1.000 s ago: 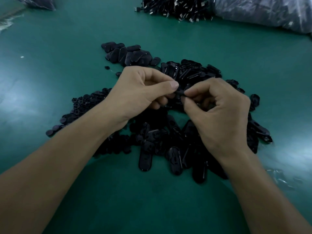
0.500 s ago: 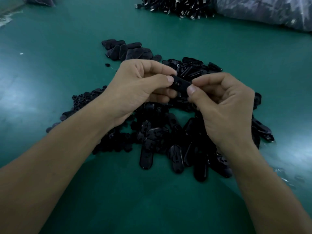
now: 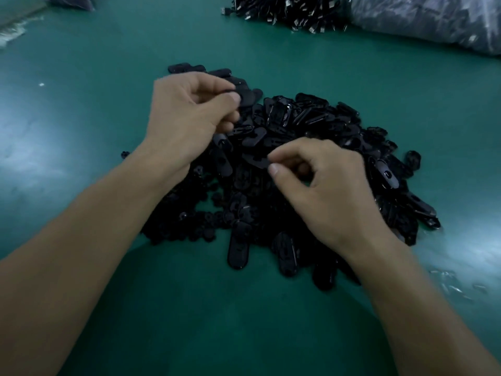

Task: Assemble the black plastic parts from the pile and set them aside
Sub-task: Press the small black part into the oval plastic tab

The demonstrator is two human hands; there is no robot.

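Pinching thin edges should suit such probably light, stiff, slick plastic: left hand grips 1 assembled piece, right hand nips 1 flat part off the pile.

Shows a dim green table top with pale glare patches left and right. Holds at the far edge a grey plastic bag, beside it a heap of dark metal-tipped pieces.
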